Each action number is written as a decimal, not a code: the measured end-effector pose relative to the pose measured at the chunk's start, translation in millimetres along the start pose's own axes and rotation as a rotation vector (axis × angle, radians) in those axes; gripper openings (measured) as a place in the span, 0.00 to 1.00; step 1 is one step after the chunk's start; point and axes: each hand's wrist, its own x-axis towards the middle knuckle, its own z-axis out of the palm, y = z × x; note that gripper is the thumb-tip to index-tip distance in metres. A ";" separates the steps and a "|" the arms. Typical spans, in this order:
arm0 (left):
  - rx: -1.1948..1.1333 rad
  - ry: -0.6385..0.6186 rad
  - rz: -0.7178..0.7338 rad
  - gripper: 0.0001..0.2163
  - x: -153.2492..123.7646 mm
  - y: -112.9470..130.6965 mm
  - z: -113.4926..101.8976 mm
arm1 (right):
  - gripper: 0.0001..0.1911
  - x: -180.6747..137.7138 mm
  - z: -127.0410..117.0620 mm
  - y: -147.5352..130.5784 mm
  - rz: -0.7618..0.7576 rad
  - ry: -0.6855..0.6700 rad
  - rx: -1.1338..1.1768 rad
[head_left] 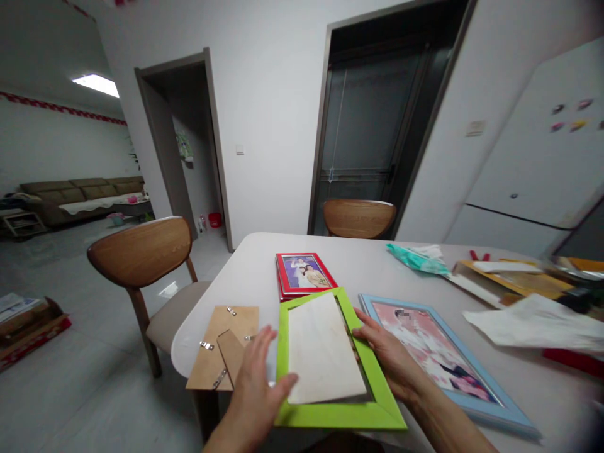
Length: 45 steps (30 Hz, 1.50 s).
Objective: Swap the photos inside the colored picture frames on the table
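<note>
Green frame [330,412] between open left hand [257,384] and open right hand [391,355], palms down.

You have bare white tabletop [257,264] open beyond the brown fibreboard backing panel [212,352], left of the small red picture frame [304,272]. On your right, the large light-blue picture frame [453,358] lies just beside the lime-green frame [330,415]; loose white paper [533,321] clutters farther out.
</note>
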 end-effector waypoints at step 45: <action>0.368 -0.136 0.248 0.31 -18.8 -12.3 1.6 | 0.17 19.5 79.1 32.8 -0.004 -0.381 -0.009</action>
